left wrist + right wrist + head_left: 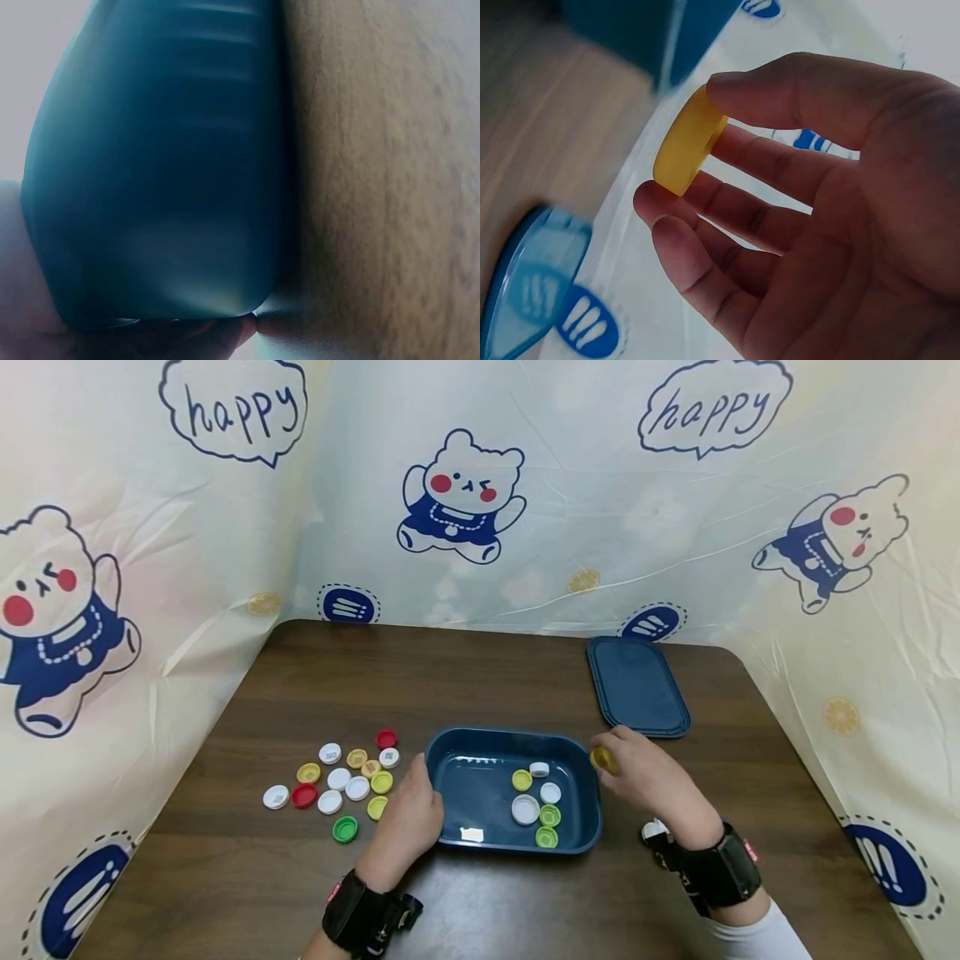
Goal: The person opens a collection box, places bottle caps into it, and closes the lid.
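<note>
My right hand [648, 768] pinches a yellow bottle cap [690, 139] on edge between thumb and fingers, just outside the right end of a blue rectangular container [480, 806]. My left hand [412, 810] grips the container's left end; in the left wrist view its thumb is at the rim and fingers [202, 337] lie along the end wall. Inside the container, toward the right, lie a large white cap [525, 810], smaller white caps [550, 792], a yellow cap [522, 780] and light green caps [547, 837].
Left of the container, several loose caps lie on the brown table [480, 910]: white [276, 797], yellow, red [303, 795] and one green [345, 829]. A blue lid [641, 685] lies behind my right hand. Near my right wrist is a white object [654, 828], partly hidden.
</note>
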`<state>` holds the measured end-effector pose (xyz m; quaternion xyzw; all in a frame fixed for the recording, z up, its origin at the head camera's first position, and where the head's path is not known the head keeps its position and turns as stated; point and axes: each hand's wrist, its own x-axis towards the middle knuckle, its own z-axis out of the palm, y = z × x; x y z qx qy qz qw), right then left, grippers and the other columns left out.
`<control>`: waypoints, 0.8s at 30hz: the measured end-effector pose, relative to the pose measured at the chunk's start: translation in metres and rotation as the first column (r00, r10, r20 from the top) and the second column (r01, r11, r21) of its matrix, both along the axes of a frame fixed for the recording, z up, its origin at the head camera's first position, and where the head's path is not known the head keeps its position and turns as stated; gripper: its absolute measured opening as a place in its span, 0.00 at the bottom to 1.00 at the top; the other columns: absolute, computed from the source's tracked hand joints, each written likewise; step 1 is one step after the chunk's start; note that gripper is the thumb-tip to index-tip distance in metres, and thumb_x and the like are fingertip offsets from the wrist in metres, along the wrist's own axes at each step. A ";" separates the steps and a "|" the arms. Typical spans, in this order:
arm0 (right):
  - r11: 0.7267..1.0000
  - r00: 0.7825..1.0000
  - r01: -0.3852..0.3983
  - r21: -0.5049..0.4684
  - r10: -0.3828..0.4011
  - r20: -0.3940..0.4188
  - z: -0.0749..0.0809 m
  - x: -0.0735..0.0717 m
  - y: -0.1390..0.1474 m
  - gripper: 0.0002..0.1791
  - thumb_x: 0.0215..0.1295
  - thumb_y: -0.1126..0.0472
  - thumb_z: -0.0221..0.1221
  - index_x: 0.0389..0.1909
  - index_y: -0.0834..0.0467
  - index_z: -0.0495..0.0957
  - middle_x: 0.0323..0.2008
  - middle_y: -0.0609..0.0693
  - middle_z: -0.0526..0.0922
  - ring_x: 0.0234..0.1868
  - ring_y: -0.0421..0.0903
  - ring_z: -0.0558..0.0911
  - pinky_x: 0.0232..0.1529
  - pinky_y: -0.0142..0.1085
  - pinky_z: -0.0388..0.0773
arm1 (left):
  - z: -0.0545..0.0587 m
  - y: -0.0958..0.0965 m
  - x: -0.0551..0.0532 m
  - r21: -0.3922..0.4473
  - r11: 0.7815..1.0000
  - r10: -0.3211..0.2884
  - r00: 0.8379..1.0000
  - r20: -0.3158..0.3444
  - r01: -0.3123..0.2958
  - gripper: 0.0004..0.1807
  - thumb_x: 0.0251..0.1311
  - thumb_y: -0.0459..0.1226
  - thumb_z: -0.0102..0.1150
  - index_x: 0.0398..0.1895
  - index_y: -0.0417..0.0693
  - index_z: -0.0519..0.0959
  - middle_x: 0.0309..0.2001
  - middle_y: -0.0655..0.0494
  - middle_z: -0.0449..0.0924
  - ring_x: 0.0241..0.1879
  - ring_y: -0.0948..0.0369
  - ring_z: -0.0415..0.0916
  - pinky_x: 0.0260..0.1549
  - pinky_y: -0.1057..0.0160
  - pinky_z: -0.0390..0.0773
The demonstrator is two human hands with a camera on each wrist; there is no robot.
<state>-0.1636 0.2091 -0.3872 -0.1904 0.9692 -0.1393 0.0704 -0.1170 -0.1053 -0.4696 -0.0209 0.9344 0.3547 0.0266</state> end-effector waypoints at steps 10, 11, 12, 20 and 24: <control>0.992 0.993 -0.116 0.047 0.114 0.032 -0.014 0.007 -0.044 0.20 0.63 0.60 0.69 0.55 0.59 0.81 0.44 0.51 0.80 0.39 0.46 0.79 0.43 0.43 0.83 | 0.001 0.001 0.000 0.003 1.000 0.002 1.000 -0.010 -0.002 0.26 0.71 0.27 0.46 0.70 0.28 0.58 0.65 0.31 0.70 0.61 0.40 0.74 0.57 0.38 0.75; 0.991 0.992 -0.119 0.056 0.117 0.039 -0.016 0.007 -0.046 0.19 0.63 0.60 0.69 0.55 0.58 0.81 0.44 0.51 0.81 0.38 0.45 0.79 0.44 0.43 0.83 | 0.001 0.001 0.000 0.004 1.000 0.001 1.000 -0.010 -0.001 0.26 0.71 0.27 0.46 0.70 0.28 0.58 0.65 0.31 0.70 0.62 0.40 0.74 0.57 0.38 0.75; 0.990 0.992 -0.121 0.065 0.118 0.045 -0.019 0.007 -0.048 0.19 0.63 0.59 0.69 0.55 0.58 0.81 0.43 0.50 0.81 0.37 0.45 0.79 0.44 0.43 0.83 | 0.001 0.001 0.000 0.005 1.000 0.001 1.000 -0.009 -0.001 0.26 0.71 0.27 0.46 0.70 0.28 0.58 0.65 0.31 0.70 0.62 0.40 0.74 0.57 0.38 0.75; 0.981 0.988 -0.154 0.120 0.151 0.037 -0.032 0.004 -0.054 0.18 0.61 0.60 0.70 0.52 0.57 0.83 0.41 0.51 0.82 0.35 0.45 0.77 0.44 0.46 0.80 | 0.001 0.000 0.001 0.009 1.000 0.003 1.000 -0.010 -0.003 0.27 0.70 0.27 0.46 0.70 0.27 0.57 0.66 0.30 0.69 0.63 0.40 0.73 0.58 0.38 0.74; 0.976 0.986 -0.165 0.144 0.166 0.010 -0.037 0.005 -0.055 0.18 0.61 0.62 0.70 0.52 0.58 0.82 0.40 0.51 0.82 0.35 0.46 0.77 0.43 0.45 0.78 | 0.001 0.000 0.000 0.012 1.000 0.000 1.000 -0.017 0.000 0.27 0.70 0.27 0.46 0.70 0.26 0.57 0.66 0.30 0.69 0.63 0.40 0.73 0.58 0.38 0.74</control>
